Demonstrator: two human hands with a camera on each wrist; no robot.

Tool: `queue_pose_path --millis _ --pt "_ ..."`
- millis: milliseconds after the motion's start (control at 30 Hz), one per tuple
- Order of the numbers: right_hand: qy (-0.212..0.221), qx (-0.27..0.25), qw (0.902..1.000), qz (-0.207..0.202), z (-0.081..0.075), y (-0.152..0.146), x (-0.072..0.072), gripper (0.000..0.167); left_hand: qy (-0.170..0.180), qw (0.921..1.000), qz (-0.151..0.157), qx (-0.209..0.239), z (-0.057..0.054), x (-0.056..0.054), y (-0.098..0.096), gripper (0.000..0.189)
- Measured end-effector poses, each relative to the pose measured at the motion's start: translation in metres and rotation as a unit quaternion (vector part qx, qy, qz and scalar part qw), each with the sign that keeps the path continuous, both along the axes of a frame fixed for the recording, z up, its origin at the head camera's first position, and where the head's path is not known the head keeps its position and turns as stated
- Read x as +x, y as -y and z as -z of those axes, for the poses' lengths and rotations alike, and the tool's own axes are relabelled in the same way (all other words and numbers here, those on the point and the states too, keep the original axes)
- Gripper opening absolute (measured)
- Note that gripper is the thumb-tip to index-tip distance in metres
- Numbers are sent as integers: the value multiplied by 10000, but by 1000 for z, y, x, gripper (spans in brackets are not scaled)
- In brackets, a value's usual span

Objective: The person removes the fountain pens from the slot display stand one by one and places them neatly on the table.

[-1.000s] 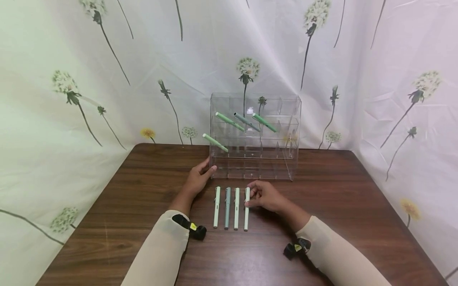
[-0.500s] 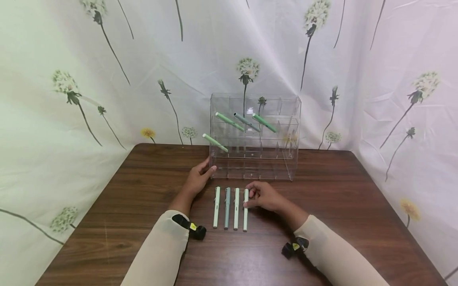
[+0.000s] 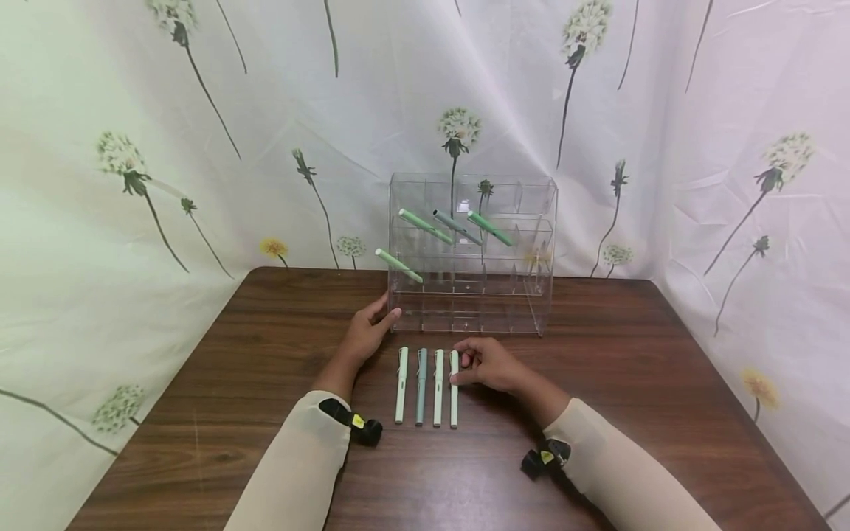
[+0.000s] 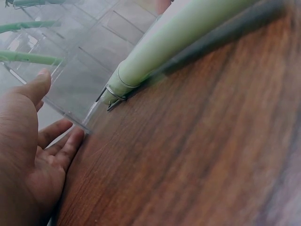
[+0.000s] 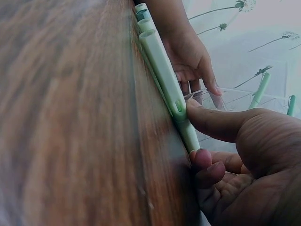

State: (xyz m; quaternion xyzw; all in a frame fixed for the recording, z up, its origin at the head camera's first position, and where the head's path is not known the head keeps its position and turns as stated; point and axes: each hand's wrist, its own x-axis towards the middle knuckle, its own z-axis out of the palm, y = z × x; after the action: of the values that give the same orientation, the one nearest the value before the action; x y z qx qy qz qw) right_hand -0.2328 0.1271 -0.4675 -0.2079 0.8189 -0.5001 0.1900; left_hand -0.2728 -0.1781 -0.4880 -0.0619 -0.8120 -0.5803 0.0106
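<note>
A clear acrylic pen rack (image 3: 467,293) stands toward the back of the table. My left hand (image 3: 367,333) grips its lower left corner, thumb at the front and fingers around the side. Four-sided shelves hold several green and grey-green pens that lean forward, such as a light green pen (image 3: 399,265). In front of the rack several capped pens lie in a row: a pale green pen (image 3: 401,385), a grey-blue pen (image 3: 421,386) and another pale green pen (image 3: 438,388). At the row's right end my right hand (image 3: 490,365) pinches the rightmost pale pen (image 3: 454,402) near its clip end.
The dark wooden table (image 3: 265,442) reaches back to a white curtain (image 3: 372,110) printed with dandelions. Each sleeved wrist wears a black camera, the left camera (image 3: 367,431) and the right camera (image 3: 534,464).
My right hand has shifted slightly left with the rightmost pen, bringing it nearer the row and straighter. The left hand and the rack have stayed in place.
</note>
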Motion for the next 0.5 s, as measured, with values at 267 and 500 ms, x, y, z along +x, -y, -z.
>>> queue_pose_path --millis 267,500 --pt "-24 51 10000 6 2 0 -2 64 48 10000 -40 18 2 0 1 67" --pt "54 15 9999 110 3 -1 -2 63 59 10000 -3 -11 2 0 1 68"
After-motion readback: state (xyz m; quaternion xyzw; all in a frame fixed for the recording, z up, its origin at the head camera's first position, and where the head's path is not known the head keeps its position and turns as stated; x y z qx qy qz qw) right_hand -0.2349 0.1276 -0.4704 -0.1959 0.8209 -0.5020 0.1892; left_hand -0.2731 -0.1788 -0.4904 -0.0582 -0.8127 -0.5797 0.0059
